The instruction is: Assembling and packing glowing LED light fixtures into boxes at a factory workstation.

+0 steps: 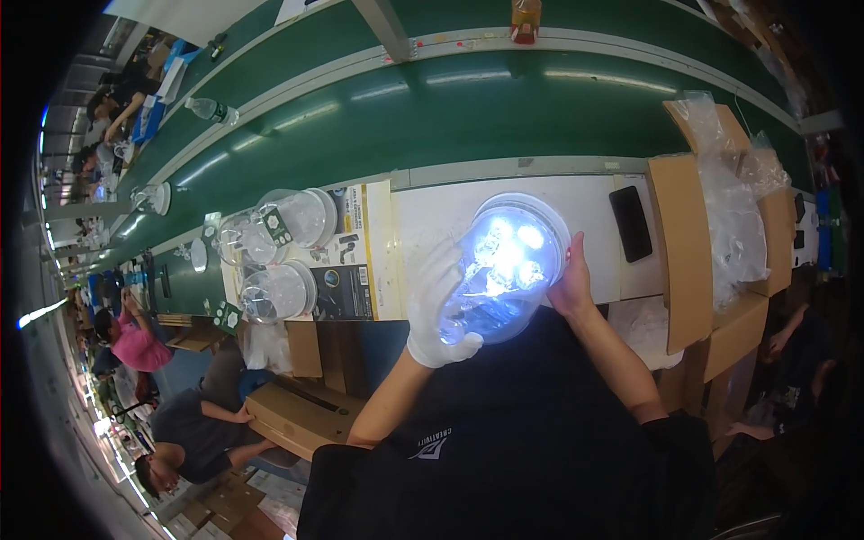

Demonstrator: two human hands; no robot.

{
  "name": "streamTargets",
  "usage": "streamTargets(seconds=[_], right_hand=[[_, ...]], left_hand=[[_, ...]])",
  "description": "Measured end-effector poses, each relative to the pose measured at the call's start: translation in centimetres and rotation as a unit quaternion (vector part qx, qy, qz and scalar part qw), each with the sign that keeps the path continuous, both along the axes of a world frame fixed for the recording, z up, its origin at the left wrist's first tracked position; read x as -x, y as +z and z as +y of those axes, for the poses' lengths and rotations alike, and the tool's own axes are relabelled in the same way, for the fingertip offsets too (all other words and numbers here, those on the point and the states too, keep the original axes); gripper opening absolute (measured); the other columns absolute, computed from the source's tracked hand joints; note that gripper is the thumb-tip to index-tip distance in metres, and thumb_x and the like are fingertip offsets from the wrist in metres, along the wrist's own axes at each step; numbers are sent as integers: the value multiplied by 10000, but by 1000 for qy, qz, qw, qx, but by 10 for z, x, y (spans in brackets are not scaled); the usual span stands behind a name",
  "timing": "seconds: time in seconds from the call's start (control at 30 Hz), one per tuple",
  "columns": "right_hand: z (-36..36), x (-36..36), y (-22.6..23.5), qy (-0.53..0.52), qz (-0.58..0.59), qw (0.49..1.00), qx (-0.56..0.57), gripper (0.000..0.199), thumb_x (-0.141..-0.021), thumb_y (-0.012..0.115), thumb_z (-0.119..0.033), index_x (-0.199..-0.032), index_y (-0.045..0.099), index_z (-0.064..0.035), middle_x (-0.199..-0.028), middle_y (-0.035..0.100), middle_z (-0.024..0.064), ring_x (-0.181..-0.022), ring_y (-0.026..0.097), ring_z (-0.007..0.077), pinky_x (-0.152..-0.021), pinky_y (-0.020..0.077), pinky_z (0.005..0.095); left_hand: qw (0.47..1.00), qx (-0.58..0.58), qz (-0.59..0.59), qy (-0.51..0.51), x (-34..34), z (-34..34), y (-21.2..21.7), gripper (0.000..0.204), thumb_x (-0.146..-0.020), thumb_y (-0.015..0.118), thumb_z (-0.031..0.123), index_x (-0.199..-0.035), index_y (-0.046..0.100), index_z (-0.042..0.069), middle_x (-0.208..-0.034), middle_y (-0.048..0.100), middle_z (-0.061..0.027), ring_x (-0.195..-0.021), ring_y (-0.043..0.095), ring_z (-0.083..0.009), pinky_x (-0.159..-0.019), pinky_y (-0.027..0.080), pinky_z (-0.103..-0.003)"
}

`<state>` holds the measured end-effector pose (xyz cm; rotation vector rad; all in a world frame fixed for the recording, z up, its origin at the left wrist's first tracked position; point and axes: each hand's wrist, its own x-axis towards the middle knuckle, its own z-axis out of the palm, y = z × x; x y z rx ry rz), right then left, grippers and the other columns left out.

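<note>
I hold a round clear-domed lamp (pixel 504 265) close to my chest; several lights inside it glow bright blue-white. My left hand (pixel 435 306), in a white glove, grips its left and lower side. My right hand (pixel 571 283), bare, presses against its right rim. The lamp hangs above the white work surface (pixel 432 211) at the near edge of the bench.
Three clear domed lamps (pixel 279 247) lie on printed cards to my left. A black phone (pixel 630 222) rests on the bench to the right, beside an open cardboard box (pixel 684 243) lined with plastic bags. A green conveyor belt (pixel 468 112) runs behind. Other people work at the left.
</note>
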<state>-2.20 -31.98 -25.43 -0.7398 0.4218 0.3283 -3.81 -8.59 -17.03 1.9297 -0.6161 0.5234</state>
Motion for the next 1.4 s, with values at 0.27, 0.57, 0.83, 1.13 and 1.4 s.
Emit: streamTargets(seconds=[0.27, 0.57, 0.83, 1.13, 1.4], right_hand=[[-7, 8, -22, 20, -17, 997, -72, 763, -1035, 254, -637, -1452, 455, -31, -1419, 551, 145, -1318, 523, 271, -1115, 413, 439], [-20, 2, -9, 95, -136, 981, -103, 903, -892, 569, -683, -1493, 406, -29, -1448, 523, 158, -1328, 514, 305, -1114, 414, 467], [12, -13, -2, 90, 16, 978, -187, 738, -1041, 234, -616, -1487, 419, -57, -1486, 484, 153, -1367, 468, 328, -1154, 360, 503], [32, -11, -11, 18, 45, 976, -214, 494, -1075, 404, -355, -1497, 397, -100, -1482, 473, 104, -1361, 472, 285, -1148, 395, 485], [37, -9, 5, 25, 50, 994, -99, 673, -1065, 222, -571, -1519, 370, -98, -1532, 426, 114, -1408, 408, 309, -1176, 319, 503]], left_hand=[[997, -24, -63, -20, 1, -3, 17, 672, -852, 684, 573, -1233, 552, 35, -1184, 613, -238, -1105, 602, -453, -946, 496, -562], [989, -2, -119, -91, -7, 3, 29, 596, -858, 672, 582, -1157, 561, 79, -1121, 637, -196, -993, 642, -432, -800, 554, -525], [996, -47, 13, -73, -39, -4, 56, 699, -749, 817, 431, -1287, 573, 56, -1295, 607, -200, -1242, 553, -449, -1035, 455, -541], [987, 70, 112, -87, -84, 3, 11, 563, -1007, 383, 422, -1290, 605, -11, -1366, 582, -218, -1288, 539, -400, -1104, 396, -459], [988, 65, 56, -127, -78, 0, 10, 626, -1015, 309, 465, -1245, 634, -19, -1332, 603, -241, -1288, 538, -426, -1095, 396, -494]])
